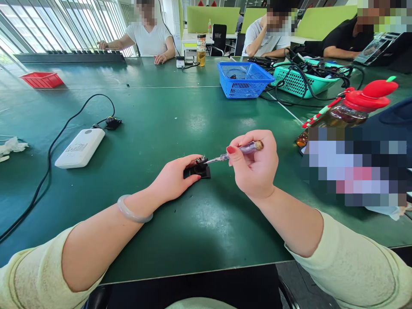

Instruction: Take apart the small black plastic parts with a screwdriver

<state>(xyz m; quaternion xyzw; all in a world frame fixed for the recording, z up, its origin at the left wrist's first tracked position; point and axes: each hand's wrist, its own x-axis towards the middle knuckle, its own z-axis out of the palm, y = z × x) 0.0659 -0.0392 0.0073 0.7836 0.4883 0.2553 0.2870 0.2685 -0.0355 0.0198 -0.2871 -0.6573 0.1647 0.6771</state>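
My left hand (pixel 175 177) is closed on a small black device (pixel 204 172), pinning it against the green tabletop with thumb and fingers. A round part with metal bits stands up on the device's top side. In my right hand (pixel 255 165) is a screwdriver (pixel 246 149) with a clear purplish handle, gripped between thumb and fingers and tilted down to the left. Its thin shaft reaches the black device, at or very near the round part. The exact contact of the tip is too small to make out.
A white power bank (pixel 80 148) with a black cable lies to the left. Further back are a red tray (pixel 41 80), a blue basket (pixel 246 81) and a green basket (pixel 304 81) heaped with cables. A red-lidded bottle (pixel 344 107) stands at right. Several people sit across the table.
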